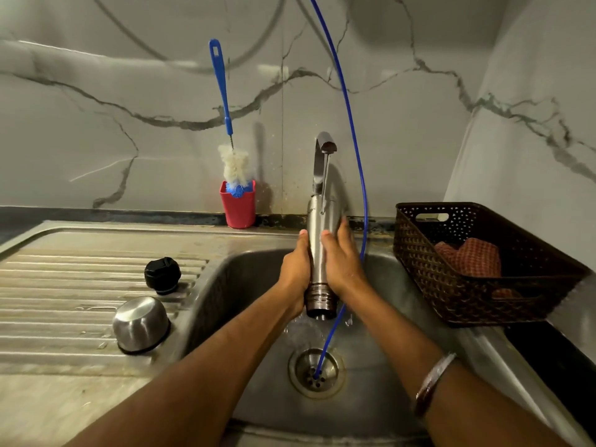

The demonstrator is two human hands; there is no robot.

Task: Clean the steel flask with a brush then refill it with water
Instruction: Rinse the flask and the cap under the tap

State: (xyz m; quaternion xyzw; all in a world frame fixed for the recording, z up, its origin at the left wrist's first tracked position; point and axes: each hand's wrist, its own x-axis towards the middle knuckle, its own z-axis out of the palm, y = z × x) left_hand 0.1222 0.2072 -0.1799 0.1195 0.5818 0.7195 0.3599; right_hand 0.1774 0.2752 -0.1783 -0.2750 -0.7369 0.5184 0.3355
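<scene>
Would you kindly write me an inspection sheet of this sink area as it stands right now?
Surface: steel sink with wet basin; ridged draining board to its left.
Job's things: steel flask held mouth-down under the tap, water spilling from its mouth; bottle brush standing in a red cup; black stopper and steel cap on the draining board.
Clutter: brown basket holding a checked cloth.
Hands: left hand and right hand both hold the flask.
Cables: blue tube running down into the drain.
Surroundings: marble-pattern wall tiles.
</scene>
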